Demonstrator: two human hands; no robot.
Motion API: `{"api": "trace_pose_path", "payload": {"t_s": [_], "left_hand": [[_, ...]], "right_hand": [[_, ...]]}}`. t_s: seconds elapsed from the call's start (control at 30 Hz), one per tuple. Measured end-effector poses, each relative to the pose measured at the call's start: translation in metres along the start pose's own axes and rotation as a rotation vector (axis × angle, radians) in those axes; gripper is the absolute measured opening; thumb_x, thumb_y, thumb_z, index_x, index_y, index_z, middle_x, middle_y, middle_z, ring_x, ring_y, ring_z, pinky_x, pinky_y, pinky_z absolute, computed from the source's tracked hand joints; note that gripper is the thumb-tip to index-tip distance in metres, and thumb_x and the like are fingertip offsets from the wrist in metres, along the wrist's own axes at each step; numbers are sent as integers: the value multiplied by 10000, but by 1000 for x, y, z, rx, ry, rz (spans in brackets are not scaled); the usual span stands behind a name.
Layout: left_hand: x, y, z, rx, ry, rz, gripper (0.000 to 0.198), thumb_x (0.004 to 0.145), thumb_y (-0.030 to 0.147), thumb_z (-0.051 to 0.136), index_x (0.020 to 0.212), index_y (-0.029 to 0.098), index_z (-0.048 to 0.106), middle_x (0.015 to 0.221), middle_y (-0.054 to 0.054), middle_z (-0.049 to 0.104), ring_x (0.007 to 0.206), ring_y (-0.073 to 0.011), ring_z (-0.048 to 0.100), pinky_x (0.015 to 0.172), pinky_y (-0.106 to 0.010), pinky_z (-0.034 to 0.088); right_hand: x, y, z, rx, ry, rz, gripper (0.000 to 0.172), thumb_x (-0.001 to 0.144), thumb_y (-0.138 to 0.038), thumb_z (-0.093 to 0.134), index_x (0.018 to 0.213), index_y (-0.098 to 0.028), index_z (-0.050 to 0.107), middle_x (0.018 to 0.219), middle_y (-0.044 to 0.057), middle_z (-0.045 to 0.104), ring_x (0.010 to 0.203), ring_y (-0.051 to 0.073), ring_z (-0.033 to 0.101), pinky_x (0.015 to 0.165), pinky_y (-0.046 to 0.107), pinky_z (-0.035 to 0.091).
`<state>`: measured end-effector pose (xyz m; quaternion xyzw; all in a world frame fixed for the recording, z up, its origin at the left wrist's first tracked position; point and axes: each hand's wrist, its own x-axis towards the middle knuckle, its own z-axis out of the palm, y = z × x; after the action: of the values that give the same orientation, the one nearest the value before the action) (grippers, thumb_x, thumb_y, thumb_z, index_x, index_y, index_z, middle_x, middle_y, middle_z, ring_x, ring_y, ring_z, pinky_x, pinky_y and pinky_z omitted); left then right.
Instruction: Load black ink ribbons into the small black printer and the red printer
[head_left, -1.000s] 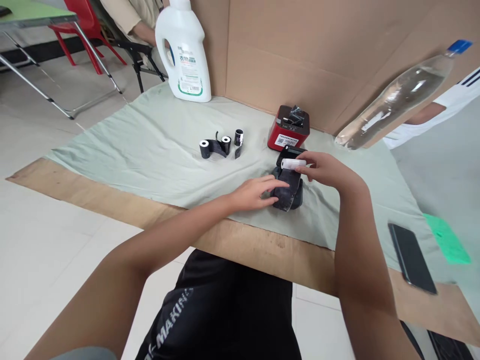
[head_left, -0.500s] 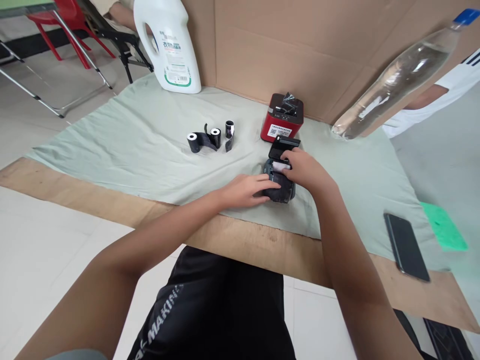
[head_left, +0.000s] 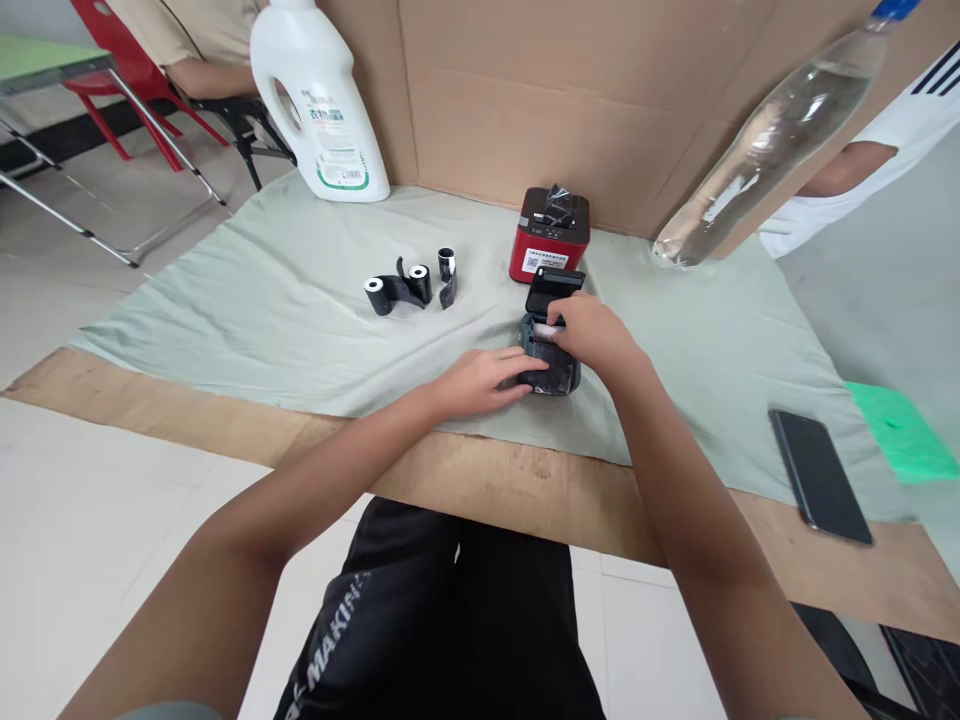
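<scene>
A small black portable printer (head_left: pixel 553 372) lies on the cloth with its lid (head_left: pixel 556 288) tipped up. Inside its bay is a white paper roll (head_left: pixel 546 333), partly covered by fingers. My right hand (head_left: pixel 589 330) reaches over from the right, its thumb and fingers closed around the roll's right end. From the left, my left hand (head_left: pixel 484 382) rests its spread, outstretched fingers on the printer's body and left edge. Just behind the raised lid stands a red and black box-shaped device (head_left: pixel 550 236) with crumpled dark film on top.
Several dark ribbon rolls (head_left: pixel 397 287) lie left of the printer. A white detergent jug (head_left: pixel 322 110) and a large clear bottle (head_left: pixel 772 140) stand before a cardboard wall (head_left: pixel 525 90). A phone (head_left: pixel 821 478) lies at right by the wooden edge. Other people sit beyond.
The view has shifted slightly, so the scene sits a little further left. Both hands keep nearly the same places on the printer and the roll.
</scene>
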<state>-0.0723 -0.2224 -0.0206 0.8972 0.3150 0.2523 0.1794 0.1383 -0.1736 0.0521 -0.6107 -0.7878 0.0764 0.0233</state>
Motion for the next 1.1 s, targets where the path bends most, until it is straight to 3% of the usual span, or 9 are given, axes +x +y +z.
{"api": "trace_pose_path", "payload": {"t_s": [0.17, 0.27, 0.43, 0.57, 0.73, 0.83, 0.93, 1.03, 1.1], "left_hand": [[0, -2, 0, -6, 6, 18, 377, 1032, 326, 567, 1391, 258, 661, 1132, -55, 741, 837, -148, 677, 704, -257, 477], [0, -4, 0, -21, 25, 42, 362, 1036, 321, 569, 1379, 258, 662, 1125, -55, 729, 832, -143, 668, 697, -251, 478], [-2, -6, -2, -81, 95, 149, 236, 1013, 280, 581, 1181, 245, 742, 1247, -103, 667, 940, -167, 670, 785, -291, 547], [-3, -4, -8, -129, 45, 182, 184, 982, 239, 601, 1013, 246, 782, 1570, -109, 541, 1077, -199, 688, 927, -377, 602], [-2, -4, -9, -155, -6, 231, 375, 979, 217, 617, 1336, 268, 718, 1608, -114, 568, 1410, -275, 618, 1135, -461, 563], [-1, -6, -7, -180, 23, 244, 410, 998, 252, 612, 1403, 271, 675, 1559, -118, 622, 1404, -259, 637, 1143, -450, 565], [0, -8, -7, -203, 70, 231, 475, 1008, 291, 609, 1482, 306, 614, 1592, -105, 593, 1455, -262, 597, 1184, -474, 538], [0, -10, -8, -216, 85, 175, 576, 1023, 321, 585, 1592, 325, 496, 1687, -98, 479, 1474, -275, 568, 1159, -466, 546], [0, -12, -8, -223, 71, 86, 647, 1035, 341, 564, 1657, 333, 386, 1735, -105, 397, 1317, -251, 669, 1072, -418, 585]], "right_hand": [[-3, 9, -9, 37, 23, -37, 231, 879, -144, 661, 1070, -170, 788, 1150, 155, 714, 959, 270, 657, 841, 367, 483], [-8, 17, -25, 110, 139, -40, 208, 892, -172, 622, 1015, -175, 789, 1043, 133, 734, 938, 280, 668, 892, 405, 508], [-4, 25, -35, 236, 406, -67, 496, 940, -237, 548, 1426, -197, 643, 1455, 175, 641, 1200, 342, 642, 1064, 506, 496], [2, 26, -32, 285, 284, -73, 531, 953, -242, 519, 1468, -173, 626, 1474, 154, 656, 1233, 332, 627, 1058, 497, 504], [-9, 20, -47, 293, 231, -41, 432, 963, -260, 537, 1343, -175, 726, 1284, 138, 749, 1028, 286, 677, 936, 442, 529], [-20, 13, -59, 303, 55, 10, 414, 978, -300, 570, 1348, -209, 733, 1027, 88, 801, 838, 250, 691, 833, 402, 536], [-29, 7, -64, 285, -135, 75, 341, 994, -345, 586, 1271, -258, 765, 997, 55, 799, 670, 212, 677, 763, 387, 528], [-33, 3, -64, 257, -135, 57, 288, 1027, -397, 553, 1142, -275, 787, 980, 52, 777, 623, 207, 666, 748, 395, 518], [-33, 1, -63, 249, -116, 20, 315, 1044, -464, 538, 1078, -270, 783, 873, 52, 741, 636, 223, 673, 741, 392, 511]]}}
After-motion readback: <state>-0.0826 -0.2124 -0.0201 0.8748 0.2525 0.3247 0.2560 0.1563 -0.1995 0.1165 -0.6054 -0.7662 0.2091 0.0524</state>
